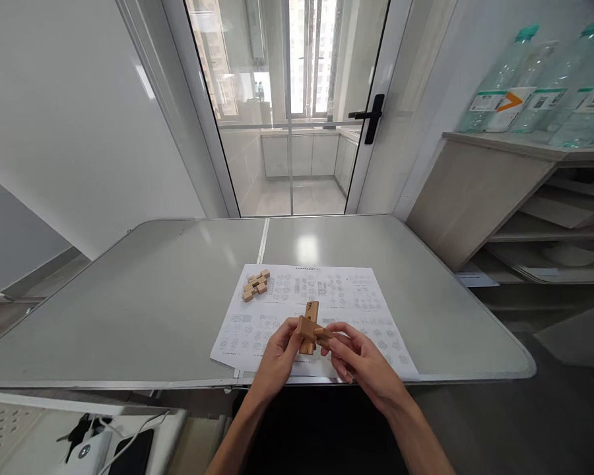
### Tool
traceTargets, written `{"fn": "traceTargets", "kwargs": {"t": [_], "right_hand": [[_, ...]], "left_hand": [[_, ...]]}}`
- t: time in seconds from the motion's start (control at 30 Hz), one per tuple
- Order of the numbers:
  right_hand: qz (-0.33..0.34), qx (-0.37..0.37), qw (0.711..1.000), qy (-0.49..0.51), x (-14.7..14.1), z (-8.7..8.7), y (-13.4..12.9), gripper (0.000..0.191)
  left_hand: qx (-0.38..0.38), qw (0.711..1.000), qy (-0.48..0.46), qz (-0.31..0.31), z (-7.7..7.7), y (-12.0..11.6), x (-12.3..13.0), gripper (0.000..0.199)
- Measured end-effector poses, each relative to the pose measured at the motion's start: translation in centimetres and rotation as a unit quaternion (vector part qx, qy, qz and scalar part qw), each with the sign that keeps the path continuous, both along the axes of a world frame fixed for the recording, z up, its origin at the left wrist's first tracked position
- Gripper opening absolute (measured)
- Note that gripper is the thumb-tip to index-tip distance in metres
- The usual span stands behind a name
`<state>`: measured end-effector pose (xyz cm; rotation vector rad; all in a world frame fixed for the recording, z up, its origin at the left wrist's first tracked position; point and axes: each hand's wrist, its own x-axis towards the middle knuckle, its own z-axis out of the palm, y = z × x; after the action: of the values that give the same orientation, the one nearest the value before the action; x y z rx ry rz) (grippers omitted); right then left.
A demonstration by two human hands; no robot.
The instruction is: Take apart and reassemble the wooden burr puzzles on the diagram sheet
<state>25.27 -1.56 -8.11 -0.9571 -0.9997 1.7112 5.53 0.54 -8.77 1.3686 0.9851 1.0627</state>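
Several wooden pieces, joined crosswise, form a block assembly (307,328) held above the printed sheet near the table's front edge. An upright piece in it bears a dark mark near its top. My left hand (280,353) grips the assembly from the left, thumb on the near side. On the right, the fingers of my right hand (359,359) are closed on a piece that sticks out of the assembly to the right. Other small wooden blocks (256,285) lie grouped on the sheet's upper left part.
The large white sheet (287,309) with printed diagrams lies on the grey table (143,297). Plastic bottles (539,99) stand on a shelf at the right. A power bank (88,454), cables and a dark phone (132,454) are at the lower left. A glass door is beyond the table.
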Motion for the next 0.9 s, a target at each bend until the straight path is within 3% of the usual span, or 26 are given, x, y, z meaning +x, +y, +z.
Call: {"fn": "traceTargets", "kwargs": {"t": [0.23,0.47,0.67,0.8,0.9], "right_hand": [[-0.008,-0.012,1.000,0.028,-0.2,-0.4,-0.3,0.043],[-0.003,-0.030,0.996,0.085,0.5,-1.2,-0.5,0.041],[0.023,-0.031,0.995,0.096,1.1,-0.5,-0.9,0.042],[0.038,-0.020,0.996,0.080,1.6,0.0,-1.0,0.041],[0.038,-0.012,0.997,0.071,1.8,0.0,-1.2,0.039]], "left_hand": [[0.005,0.998,-0.033,-0.058,0.7,-0.4,0.3,0.036],[0.069,0.995,0.065,-0.007,0.5,-1.1,0.7,0.034],[0.068,0.995,0.042,-0.063,1.9,-1.7,0.6,0.061],[0.068,0.989,0.076,-0.110,2.8,-1.6,0.1,0.056],[0.085,0.984,0.109,-0.111,3.1,-1.7,0.1,0.055]]}}
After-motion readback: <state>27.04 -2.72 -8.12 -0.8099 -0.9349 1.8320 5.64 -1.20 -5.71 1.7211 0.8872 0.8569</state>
